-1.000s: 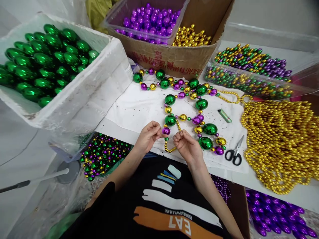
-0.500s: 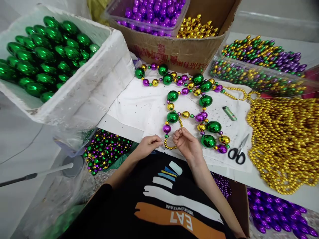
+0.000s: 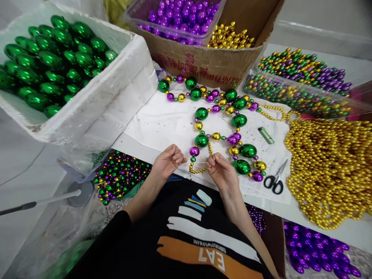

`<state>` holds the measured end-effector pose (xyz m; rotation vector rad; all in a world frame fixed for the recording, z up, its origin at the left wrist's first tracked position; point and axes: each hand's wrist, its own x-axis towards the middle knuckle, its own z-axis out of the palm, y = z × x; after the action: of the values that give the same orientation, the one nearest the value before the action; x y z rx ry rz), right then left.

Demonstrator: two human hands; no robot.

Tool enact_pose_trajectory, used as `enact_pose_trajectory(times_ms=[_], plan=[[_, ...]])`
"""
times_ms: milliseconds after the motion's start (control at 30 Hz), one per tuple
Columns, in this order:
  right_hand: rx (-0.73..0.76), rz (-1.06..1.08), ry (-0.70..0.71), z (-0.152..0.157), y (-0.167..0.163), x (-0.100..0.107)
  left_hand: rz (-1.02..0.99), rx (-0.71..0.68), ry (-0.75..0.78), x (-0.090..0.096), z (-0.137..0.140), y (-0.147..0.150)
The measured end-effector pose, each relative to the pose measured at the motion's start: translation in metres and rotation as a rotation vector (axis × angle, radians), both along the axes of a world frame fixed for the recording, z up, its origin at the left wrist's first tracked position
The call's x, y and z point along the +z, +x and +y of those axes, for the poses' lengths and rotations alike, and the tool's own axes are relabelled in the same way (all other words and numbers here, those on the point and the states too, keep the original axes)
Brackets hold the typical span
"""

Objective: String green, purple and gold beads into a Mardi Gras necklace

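A bead necklace (image 3: 201, 140) of green, purple and gold beads lies in loops on the white cloth. My left hand (image 3: 169, 162), fingers curled, is just left of its near end. On the other side of that end, my right hand (image 3: 223, 170) is closed in a pinch. A thin pale string (image 3: 198, 162) runs between both hands. It seems gripped by each, though the fingertips hide its ends. Below the string hangs a short length of small gold beads (image 3: 196, 170), which passes close to my right fingers.
Black-handled scissors (image 3: 274, 182) and a green lighter (image 3: 266, 135) lie to the right, beside a heap of gold bead strands (image 3: 328, 170). A foam box (image 3: 116, 93) of green beads stands left. Behind are a cardboard box (image 3: 203, 64) and a clear bin (image 3: 290, 91) of mixed beads.
My left hand has moved up and a little left, with its fingers now curled inward. My right hand has dropped slightly, and the string between the hands shows longer.
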<state>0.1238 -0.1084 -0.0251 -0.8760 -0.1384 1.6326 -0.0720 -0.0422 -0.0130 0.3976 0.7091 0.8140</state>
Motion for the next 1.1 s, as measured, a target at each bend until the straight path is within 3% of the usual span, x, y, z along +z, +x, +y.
enact_pose_trajectory(times_ms=[400, 633, 733, 867, 933, 1000, 1100], plan=[[-0.005, -0.057, -0.018, 0.003, 0.002, -0.015, 0.024, 0.026, -0.027, -0.015, 0.006, 0.001], [-0.004, -0.113, -0.013, 0.004, 0.004, -0.012, 0.090, 0.021, 0.046, -0.009, 0.006, 0.003], [0.008, -0.397, 0.091, 0.005, 0.007, 0.012, 0.264, -0.086, 0.298, 0.006, 0.010, 0.008], [0.034, -0.895, 0.345, 0.014, 0.008, 0.065, 0.557, -0.341, 0.861, 0.041, 0.019, 0.026], [-0.033, -1.041, 0.435, 0.020, 0.010, 0.084, 0.609, -0.360, 1.059, 0.059, 0.024, 0.039], [-0.091, -1.053, 0.457, 0.025, 0.014, 0.092, 0.638, -0.302, 1.159, 0.072, 0.028, 0.051], [-0.028, -0.843, 0.430, 0.027, 0.021, 0.086, 0.657, -0.196, 1.207, 0.087, 0.032, 0.064]])
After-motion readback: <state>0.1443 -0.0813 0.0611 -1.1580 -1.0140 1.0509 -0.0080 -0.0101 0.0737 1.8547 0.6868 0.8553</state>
